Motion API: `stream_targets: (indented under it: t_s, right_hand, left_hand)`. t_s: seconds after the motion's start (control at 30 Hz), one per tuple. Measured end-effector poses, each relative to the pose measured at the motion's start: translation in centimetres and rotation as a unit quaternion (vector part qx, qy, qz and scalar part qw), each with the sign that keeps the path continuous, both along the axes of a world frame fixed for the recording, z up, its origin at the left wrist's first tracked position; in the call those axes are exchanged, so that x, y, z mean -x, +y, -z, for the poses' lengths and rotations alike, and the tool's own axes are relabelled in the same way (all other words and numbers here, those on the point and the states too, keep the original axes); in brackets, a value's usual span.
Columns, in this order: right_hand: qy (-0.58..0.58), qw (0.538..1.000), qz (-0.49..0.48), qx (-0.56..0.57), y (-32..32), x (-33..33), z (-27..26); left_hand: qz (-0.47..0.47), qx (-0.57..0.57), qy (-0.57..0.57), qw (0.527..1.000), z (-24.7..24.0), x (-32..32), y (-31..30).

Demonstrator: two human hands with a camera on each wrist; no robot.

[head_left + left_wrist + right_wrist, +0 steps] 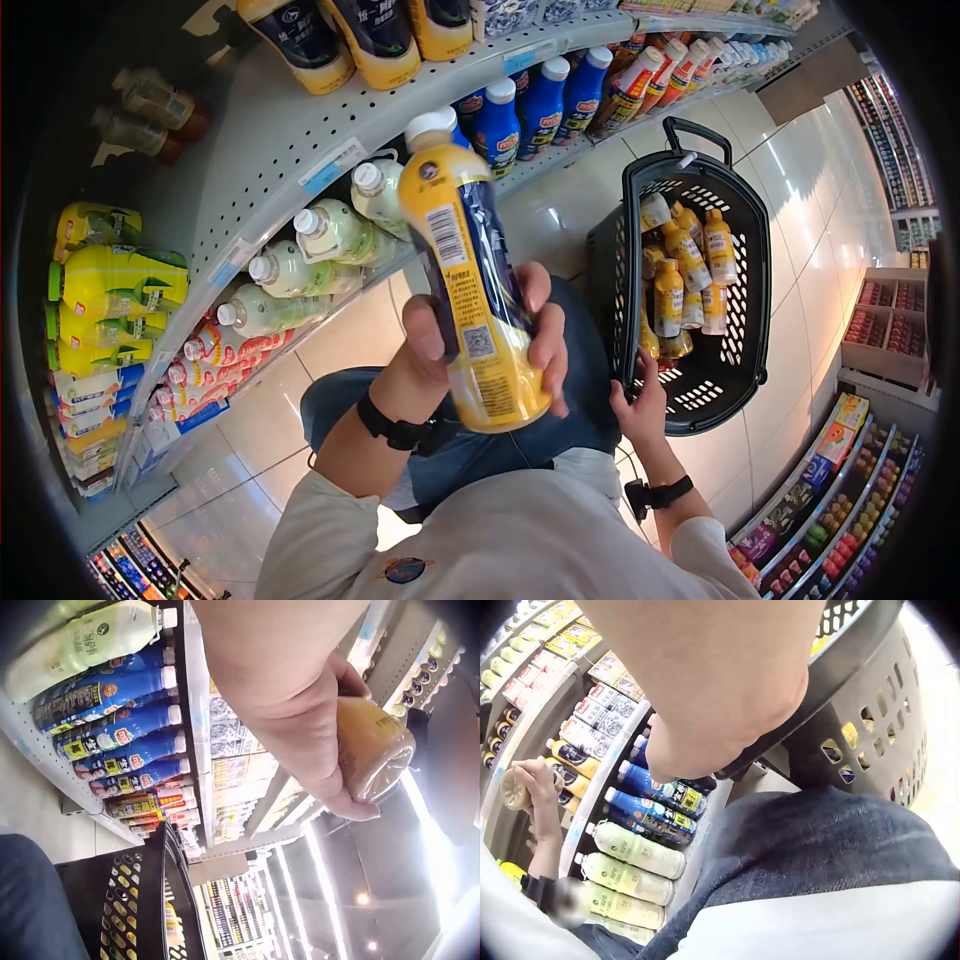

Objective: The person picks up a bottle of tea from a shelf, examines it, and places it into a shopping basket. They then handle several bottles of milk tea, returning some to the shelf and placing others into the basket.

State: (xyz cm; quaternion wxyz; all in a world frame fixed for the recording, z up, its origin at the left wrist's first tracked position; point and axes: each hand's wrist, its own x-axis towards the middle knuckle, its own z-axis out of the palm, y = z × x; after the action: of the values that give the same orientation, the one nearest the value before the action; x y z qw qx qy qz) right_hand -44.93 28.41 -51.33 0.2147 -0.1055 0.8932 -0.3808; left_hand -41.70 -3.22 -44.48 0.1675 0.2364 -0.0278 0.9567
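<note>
My left hand (424, 350) grips a large yellow drink bottle (465, 265) with a dark blue label and white cap, raised in front of the shelf. Its barcode and printed back face the head camera, and its cap tilts away to the upper left. In the left wrist view the clear bottle base (382, 769) shows past the thumb side. Down at the right, my right hand (643, 405) holds the near rim of a black shopping basket (755, 300); part of its fingers is hidden in the right wrist view. Several small yellow-orange bottles (690, 262) lie inside the basket.
Pale green bottles (335, 235) and blue bottles (543, 108) line the lower shelf at left and ahead. More yellow bottles (375, 40) stand on the shelf above. The basket's handle (700, 128) rises at its far end. Bent knees in jeans (585, 370) are beside the basket.
</note>
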Motion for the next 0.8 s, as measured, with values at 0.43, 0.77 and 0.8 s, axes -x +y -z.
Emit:
stream_targets:
  t_s: [0.43, 0.77, 0.8]
  right_hand:
    - [0.052, 0.997, -0.035, -0.042, 0.4, 0.0, 1.1]
    - [0.056, 0.998, -0.018, 0.024, 0.1, -0.4, 0.5]
    - [0.040, 0.999, -0.012, 0.021, -0.1, -0.4, 0.0]
  left_hand:
    - [0.207, -0.088, -0.138, 0.965, -2.1, -2.9, -1.4]
    - [-0.035, 0.202, -0.172, 0.964, -4.6, -4.5, -2.3]
    - [-0.034, 0.233, -0.119, 0.964, -5.6, -3.9, -3.1]
